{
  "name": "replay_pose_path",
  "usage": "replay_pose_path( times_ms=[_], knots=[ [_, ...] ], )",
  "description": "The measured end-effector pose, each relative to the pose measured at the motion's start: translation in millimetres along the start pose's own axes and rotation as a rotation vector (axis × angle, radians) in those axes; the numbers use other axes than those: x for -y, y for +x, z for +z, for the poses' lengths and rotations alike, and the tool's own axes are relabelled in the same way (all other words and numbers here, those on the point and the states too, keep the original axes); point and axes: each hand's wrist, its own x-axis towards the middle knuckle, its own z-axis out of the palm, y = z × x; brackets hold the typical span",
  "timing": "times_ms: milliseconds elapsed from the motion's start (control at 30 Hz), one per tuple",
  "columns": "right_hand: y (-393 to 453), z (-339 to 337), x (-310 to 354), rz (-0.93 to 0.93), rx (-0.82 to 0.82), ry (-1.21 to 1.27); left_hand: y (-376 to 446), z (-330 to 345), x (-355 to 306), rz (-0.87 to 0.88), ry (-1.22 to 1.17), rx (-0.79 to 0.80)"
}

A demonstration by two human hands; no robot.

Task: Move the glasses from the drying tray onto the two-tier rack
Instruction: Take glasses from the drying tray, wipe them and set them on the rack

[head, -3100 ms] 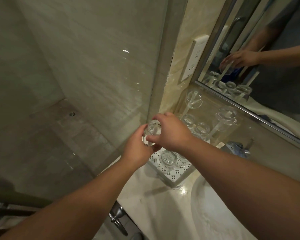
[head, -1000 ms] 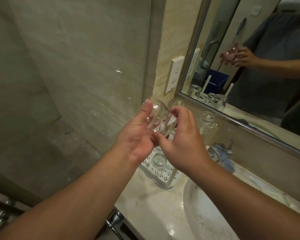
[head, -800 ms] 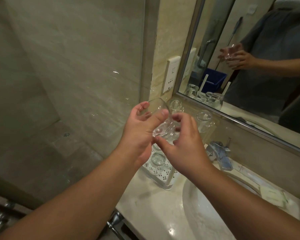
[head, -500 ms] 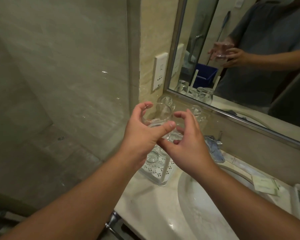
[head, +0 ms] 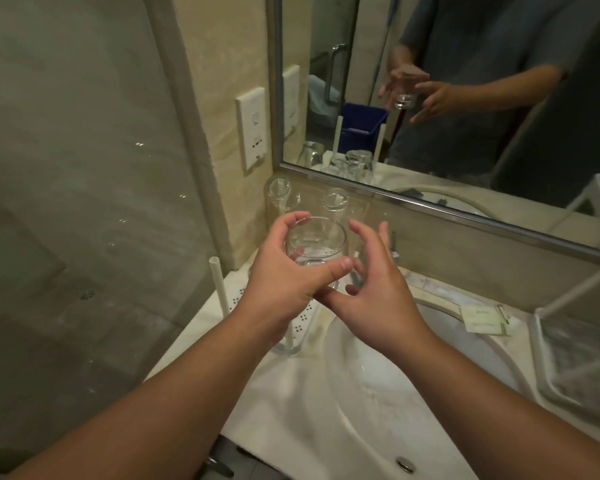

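My left hand point(head: 284, 285) grips a clear drinking glass point(head: 314, 239) upright, mouth up, above the white drying tray point(head: 302, 323). My right hand point(head: 378, 289) hovers just right of the glass with fingers spread, off the glass. Two more glasses point(head: 279, 197) point(head: 336, 204) sit upside down on the tray's white pegs behind my hands. The tray's near peg point(head: 219, 285) stands bare. A white wire-framed two-tier rack point(head: 575, 348) shows at the right edge of the counter.
A round sink basin point(head: 413, 393) lies between tray and rack. A mirror point(head: 465, 98) runs along the back wall, with a wall socket point(head: 252, 128) to its left. A glass shower panel point(head: 84, 185) borders the counter on the left. A small paper card point(head: 485, 318) lies by the sink.
The glass has been turned from tilted to upright in my left hand. My right hand has let go of it and opened. The view has swung right, bringing the rack into sight.
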Motion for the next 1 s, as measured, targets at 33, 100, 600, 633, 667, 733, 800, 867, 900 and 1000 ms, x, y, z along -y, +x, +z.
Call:
replay_pose_path(
  times_ms=[33,100,600,633,667,733,800,867,900,1000],
  knots=[
    [-3,-6,-4,0.013,-0.007,0.002,-1,8,2,-0.011,0.008,0.015],
    [-10,-20,-13,0.036,-0.026,0.013,-1,23,8,-0.036,0.036,0.043],
    [-68,-125,-90,0.166,-0.253,0.154,-25,169,45,-0.162,0.124,0.291],
    [-73,-132,-96,0.174,-0.262,0.157,-28,179,47,-0.162,0.133,0.301],
    [-78,-139,-102,0.180,-0.272,0.157,-30,188,51,-0.167,0.135,0.309],
    [-85,-150,-111,0.190,-0.286,0.154,-33,203,56,-0.177,0.135,0.326],
    [-95,-165,-123,0.201,-0.312,0.156,-38,224,63,-0.187,0.156,0.353],
    [-105,-180,-137,0.217,-0.336,0.147,-43,244,71,-0.194,0.177,0.381],
    [-110,-186,-143,0.228,-0.347,0.139,-46,254,75,-0.198,0.187,0.393],
    [-127,-207,-165,0.256,-0.384,0.116,-54,282,89,-0.213,0.218,0.444]
  ],
)
